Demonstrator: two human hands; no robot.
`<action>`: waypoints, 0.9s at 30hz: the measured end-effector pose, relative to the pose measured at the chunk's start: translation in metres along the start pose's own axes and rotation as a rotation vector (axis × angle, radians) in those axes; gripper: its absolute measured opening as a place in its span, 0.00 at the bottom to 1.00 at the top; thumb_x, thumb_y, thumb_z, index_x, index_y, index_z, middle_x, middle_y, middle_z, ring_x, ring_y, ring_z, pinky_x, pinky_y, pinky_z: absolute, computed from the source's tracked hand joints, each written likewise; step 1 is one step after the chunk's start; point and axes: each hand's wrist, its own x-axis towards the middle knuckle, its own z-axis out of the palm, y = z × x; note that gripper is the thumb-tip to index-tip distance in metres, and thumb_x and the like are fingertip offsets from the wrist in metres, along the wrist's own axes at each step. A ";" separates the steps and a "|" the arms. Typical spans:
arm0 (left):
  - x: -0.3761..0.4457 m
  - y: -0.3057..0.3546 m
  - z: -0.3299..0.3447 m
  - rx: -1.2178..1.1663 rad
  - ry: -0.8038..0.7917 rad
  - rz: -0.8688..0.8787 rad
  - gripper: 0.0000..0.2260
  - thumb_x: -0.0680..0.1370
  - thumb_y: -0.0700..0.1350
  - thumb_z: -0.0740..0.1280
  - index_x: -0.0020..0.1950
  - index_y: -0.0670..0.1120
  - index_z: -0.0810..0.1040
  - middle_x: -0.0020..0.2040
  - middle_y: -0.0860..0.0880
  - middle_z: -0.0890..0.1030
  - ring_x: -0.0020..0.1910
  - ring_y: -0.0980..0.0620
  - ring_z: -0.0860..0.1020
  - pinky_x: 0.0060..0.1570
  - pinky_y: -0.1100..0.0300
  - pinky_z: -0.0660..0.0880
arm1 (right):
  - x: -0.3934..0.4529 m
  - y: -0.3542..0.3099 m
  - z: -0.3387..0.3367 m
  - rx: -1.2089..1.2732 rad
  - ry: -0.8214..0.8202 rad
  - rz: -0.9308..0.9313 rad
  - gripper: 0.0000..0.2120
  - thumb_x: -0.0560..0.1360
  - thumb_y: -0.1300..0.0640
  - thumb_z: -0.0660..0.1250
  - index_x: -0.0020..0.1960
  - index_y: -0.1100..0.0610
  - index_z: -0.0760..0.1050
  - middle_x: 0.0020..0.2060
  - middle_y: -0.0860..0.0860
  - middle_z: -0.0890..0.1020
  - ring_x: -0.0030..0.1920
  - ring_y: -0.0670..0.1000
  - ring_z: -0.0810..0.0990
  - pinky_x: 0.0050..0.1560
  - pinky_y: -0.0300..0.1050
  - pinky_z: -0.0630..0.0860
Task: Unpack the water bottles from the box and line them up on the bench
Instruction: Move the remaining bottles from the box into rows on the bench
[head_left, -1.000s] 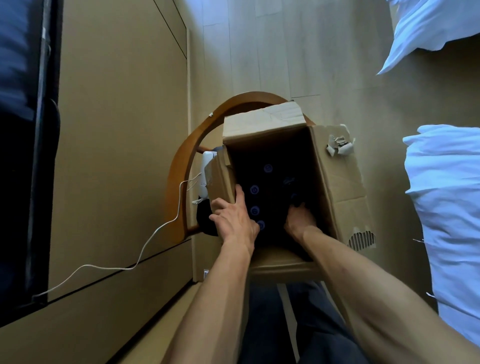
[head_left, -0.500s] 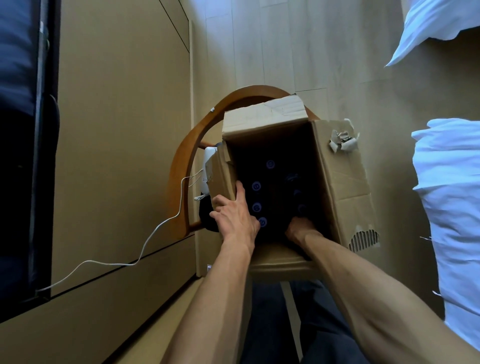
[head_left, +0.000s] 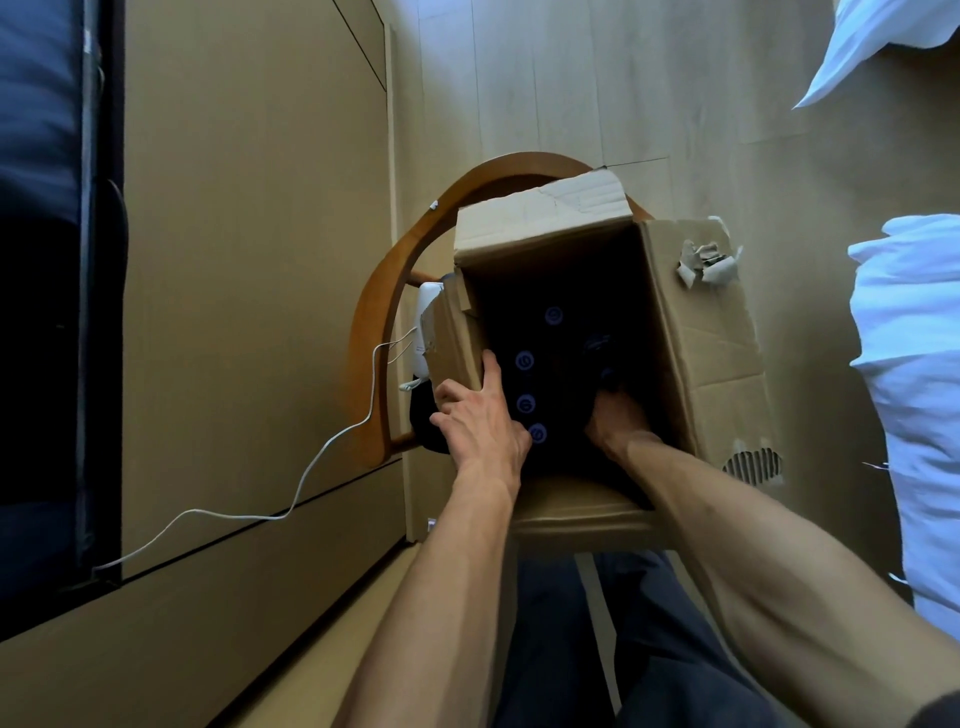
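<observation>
Cardboard, brown and torn at its flaps, makes up the open box (head_left: 691, 332) that sits on the curved wooden chair (head_left: 374, 332), and the water bottles are inside it: a row of dark bottles with pale round caps (head_left: 525, 402) stands along the box's left wall, deep in shadow. Over the last second the right hand (head_left: 618, 423) has sunk further down at the near right corner of the box, so that now only its back and wrist show; whether its fingers have closed round a bottle I cannot tell, since they are lost in the dark. The left hand (head_left: 480, 421) has kept its place on the left wall of the box, its fingers (head_left: 491, 371) spread over the rim, thumb side outside, steadying the carton. That suggests a grasp is being sought low on a bottle rather than at a cap. No bottle has come out yet. A white cable (head_left: 311, 467) trails from a white charger (head_left: 427, 332) wedged against the box's left wall.
</observation>
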 end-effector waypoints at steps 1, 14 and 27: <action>0.000 0.000 0.000 -0.002 0.002 -0.001 0.42 0.76 0.52 0.65 0.79 0.54 0.40 0.64 0.29 0.66 0.53 0.37 0.78 0.56 0.45 0.74 | 0.004 0.000 0.001 0.000 -0.039 -0.003 0.19 0.81 0.58 0.57 0.71 0.60 0.68 0.69 0.60 0.71 0.68 0.59 0.71 0.66 0.50 0.68; 0.002 0.001 0.001 -0.040 0.003 -0.002 0.41 0.77 0.52 0.66 0.79 0.54 0.41 0.67 0.29 0.65 0.57 0.36 0.77 0.59 0.45 0.73 | 0.028 -0.006 -0.003 0.019 0.015 0.004 0.17 0.82 0.60 0.55 0.68 0.64 0.71 0.66 0.61 0.74 0.67 0.60 0.71 0.67 0.50 0.66; 0.004 -0.003 0.007 -0.094 0.031 0.010 0.41 0.75 0.50 0.67 0.79 0.54 0.43 0.64 0.31 0.68 0.53 0.38 0.78 0.57 0.44 0.75 | 0.034 -0.015 -0.029 -0.141 0.237 -0.172 0.17 0.82 0.63 0.52 0.68 0.61 0.71 0.58 0.62 0.79 0.59 0.62 0.79 0.57 0.53 0.74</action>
